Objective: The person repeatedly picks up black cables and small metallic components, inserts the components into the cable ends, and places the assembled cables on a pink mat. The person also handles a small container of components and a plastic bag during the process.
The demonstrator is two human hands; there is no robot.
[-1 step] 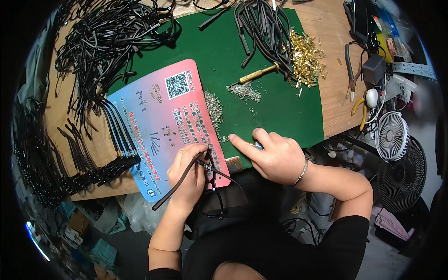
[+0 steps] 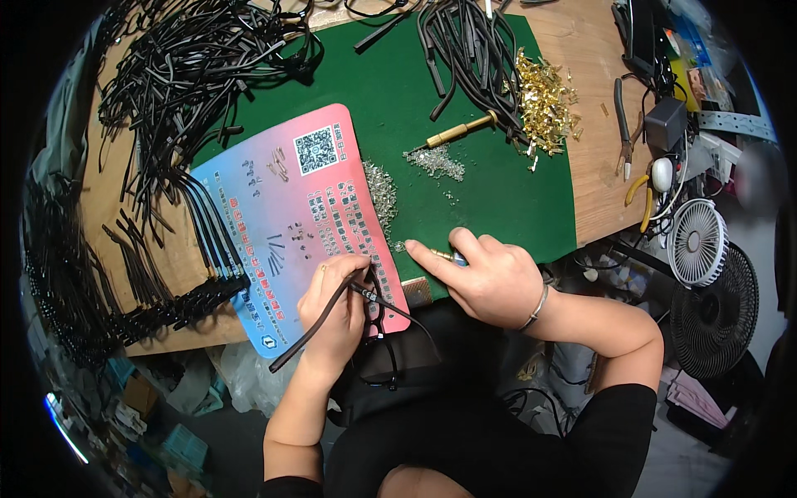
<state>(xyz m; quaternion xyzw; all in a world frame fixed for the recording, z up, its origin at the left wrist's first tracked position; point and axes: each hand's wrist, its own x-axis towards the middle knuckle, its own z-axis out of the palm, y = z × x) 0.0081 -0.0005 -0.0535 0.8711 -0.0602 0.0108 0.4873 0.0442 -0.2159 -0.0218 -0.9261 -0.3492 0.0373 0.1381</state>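
Observation:
My left hand (image 2: 334, 292) is closed on a pair of black eyeglasses (image 2: 383, 328), at the temple joint by the mat's front edge. One dark temple arm (image 2: 309, 332) sticks out past the fingers toward the lower left. My right hand (image 2: 490, 278) curls round a small screwdriver (image 2: 440, 252), whose brass-coloured shaft shows beneath the stretched index finger. That fingertip touches a few tiny silver screws (image 2: 398, 246) beside the edge of the pink and blue printed pad (image 2: 332, 224). A larger heap of silver screws (image 2: 379, 195) lies farther along that edge.
Piles of dark temple arms (image 2: 174, 75) fill the far left. Another bundle (image 2: 469, 58), gold-coloured small parts (image 2: 544, 100) and a brass screwdriver (image 2: 461, 131) lie on the green mat (image 2: 506, 191). Pliers (image 2: 623, 133) and a white fan (image 2: 697, 241) are at right.
The screwdriver in my right hand has turned slightly, so more of its brass shaft shows. My left hand and the eyeglasses have barely moved.

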